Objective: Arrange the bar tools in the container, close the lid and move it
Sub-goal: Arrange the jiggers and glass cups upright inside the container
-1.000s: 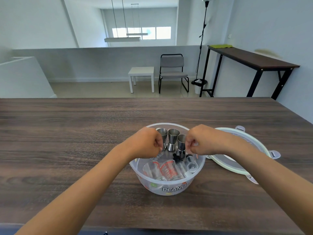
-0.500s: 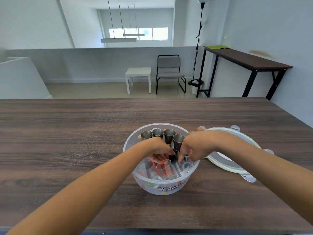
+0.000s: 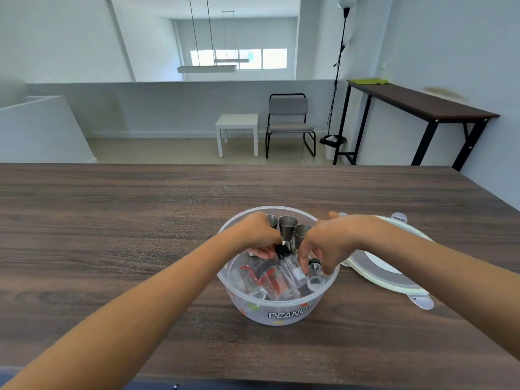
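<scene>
The left hand (image 3: 260,235) is lowered inside the container (image 3: 278,308), fingers curled around a small black-capped tool (image 3: 282,250) beside the steel jiggers (image 3: 287,229); whether it is clamped or only touched cannot be told. The container is placed on the table (image 3: 112,220), near its front edge, right of centre. Steel jiggers are stood upright along the far wall; clear measuring glasses (image 3: 274,280) are laid on their sides at the near wall. The right hand (image 3: 329,246) is also lowered inside, fingertips pinched on a small pourer (image 3: 314,270) by the right wall. The lid (image 3: 394,274) is laid off, just right of the container.

The glassware is judged fragile and slippery, the steel stiff. The thin plastic wall is judged flexible; the container is best taken under the rim at both sides.
</scene>
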`<act>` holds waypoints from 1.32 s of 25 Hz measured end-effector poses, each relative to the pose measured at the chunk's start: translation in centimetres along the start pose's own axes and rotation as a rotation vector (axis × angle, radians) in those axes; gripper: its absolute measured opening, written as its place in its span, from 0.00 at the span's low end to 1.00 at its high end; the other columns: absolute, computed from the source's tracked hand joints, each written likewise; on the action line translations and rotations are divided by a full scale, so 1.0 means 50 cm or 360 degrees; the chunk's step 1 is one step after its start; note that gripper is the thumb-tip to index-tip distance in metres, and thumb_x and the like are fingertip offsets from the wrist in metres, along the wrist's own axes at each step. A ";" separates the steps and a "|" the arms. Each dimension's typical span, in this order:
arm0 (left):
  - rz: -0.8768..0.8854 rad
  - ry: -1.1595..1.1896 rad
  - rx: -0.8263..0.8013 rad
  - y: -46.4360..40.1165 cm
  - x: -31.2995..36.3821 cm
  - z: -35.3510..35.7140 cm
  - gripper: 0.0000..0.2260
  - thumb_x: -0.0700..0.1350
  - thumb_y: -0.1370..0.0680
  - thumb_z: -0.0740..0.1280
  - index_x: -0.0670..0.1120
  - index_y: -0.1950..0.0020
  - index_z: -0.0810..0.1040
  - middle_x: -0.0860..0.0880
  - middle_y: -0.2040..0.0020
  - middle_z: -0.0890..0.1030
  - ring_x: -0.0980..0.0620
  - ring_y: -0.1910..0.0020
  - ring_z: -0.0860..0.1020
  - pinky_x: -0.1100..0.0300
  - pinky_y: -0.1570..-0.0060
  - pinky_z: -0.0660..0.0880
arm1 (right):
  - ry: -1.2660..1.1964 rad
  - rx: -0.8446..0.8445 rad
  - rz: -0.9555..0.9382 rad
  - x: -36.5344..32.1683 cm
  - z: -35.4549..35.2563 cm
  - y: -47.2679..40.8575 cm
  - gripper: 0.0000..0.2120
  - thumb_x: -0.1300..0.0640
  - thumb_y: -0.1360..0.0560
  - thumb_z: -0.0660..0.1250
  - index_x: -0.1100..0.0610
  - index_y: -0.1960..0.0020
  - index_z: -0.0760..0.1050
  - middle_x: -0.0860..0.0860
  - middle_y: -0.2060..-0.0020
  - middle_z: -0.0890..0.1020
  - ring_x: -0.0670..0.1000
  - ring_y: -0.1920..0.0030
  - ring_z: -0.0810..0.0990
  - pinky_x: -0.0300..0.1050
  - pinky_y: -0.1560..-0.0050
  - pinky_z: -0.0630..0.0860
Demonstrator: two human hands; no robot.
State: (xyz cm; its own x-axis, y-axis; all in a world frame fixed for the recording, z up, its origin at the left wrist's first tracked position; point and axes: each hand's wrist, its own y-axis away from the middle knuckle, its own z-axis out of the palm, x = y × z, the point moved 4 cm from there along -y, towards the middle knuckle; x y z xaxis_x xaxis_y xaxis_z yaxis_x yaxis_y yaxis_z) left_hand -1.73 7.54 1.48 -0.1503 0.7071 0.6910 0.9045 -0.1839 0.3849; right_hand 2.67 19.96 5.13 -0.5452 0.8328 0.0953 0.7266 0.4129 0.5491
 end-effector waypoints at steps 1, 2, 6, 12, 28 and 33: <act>0.0062 -0.0048 0.0069 0.007 0.003 -0.014 0.11 0.38 0.25 0.64 0.39 0.67 0.75 0.45 0.74 0.78 0.57 0.82 0.76 0.65 0.77 0.77 | -0.0004 0.0007 0.0011 0.000 0.001 -0.001 0.16 0.54 0.32 0.68 0.38 0.48 0.76 0.37 0.67 0.72 0.47 0.48 0.72 0.57 0.38 0.58; 0.0131 -0.0119 0.0155 0.016 0.004 -0.030 0.11 0.39 0.25 0.64 0.38 0.68 0.76 0.45 0.74 0.79 0.56 0.80 0.78 0.66 0.77 0.77 | -0.0015 0.0011 0.0016 0.000 0.003 -0.002 0.16 0.54 0.32 0.68 0.38 0.48 0.76 0.37 0.67 0.71 0.46 0.50 0.71 0.59 0.36 0.56; 0.0383 -0.0358 0.0482 0.062 0.007 -0.095 0.14 0.44 0.25 0.64 0.36 0.65 0.81 0.43 0.70 0.83 0.48 0.69 0.81 0.64 0.71 0.76 | 0.0008 0.0029 0.0012 -0.010 0.011 -0.004 0.15 0.54 0.31 0.68 0.40 0.46 0.77 0.38 0.68 0.70 0.45 0.53 0.69 0.62 0.35 0.55; 0.0520 -0.0681 0.0851 0.100 -0.003 -0.140 0.13 0.46 0.28 0.67 0.35 0.61 0.79 0.42 0.66 0.81 0.48 0.67 0.75 0.59 0.67 0.72 | 0.0324 0.0213 -0.0036 -0.042 0.019 -0.014 0.15 0.56 0.30 0.68 0.45 0.45 0.78 0.47 0.51 0.82 0.51 0.42 0.74 0.54 0.39 0.59; 0.0516 -0.0745 0.0914 0.067 -0.060 -0.130 0.10 0.46 0.29 0.68 0.39 0.56 0.82 0.49 0.63 0.73 0.50 0.57 0.69 0.61 0.57 0.65 | 0.0488 0.0073 -0.0040 -0.048 0.010 -0.035 0.17 0.60 0.30 0.69 0.48 0.43 0.78 0.49 0.43 0.80 0.53 0.45 0.78 0.42 0.59 0.69; 0.0482 -0.0686 0.0861 0.064 -0.068 -0.127 0.10 0.46 0.31 0.68 0.40 0.57 0.82 0.55 0.66 0.67 0.50 0.55 0.68 0.60 0.54 0.64 | 0.0629 -0.0084 -0.0033 -0.063 0.025 -0.043 0.18 0.56 0.27 0.67 0.50 0.37 0.75 0.52 0.41 0.79 0.55 0.42 0.77 0.43 0.57 0.68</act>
State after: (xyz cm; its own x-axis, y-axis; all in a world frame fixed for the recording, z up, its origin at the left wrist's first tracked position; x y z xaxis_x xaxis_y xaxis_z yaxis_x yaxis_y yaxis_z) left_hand -0.84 0.22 4.26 0.2049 0.9038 0.3757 0.9680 -0.1303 -0.2146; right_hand 3.34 16.88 2.61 -0.6858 0.6144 0.3901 0.6969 0.4000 0.5952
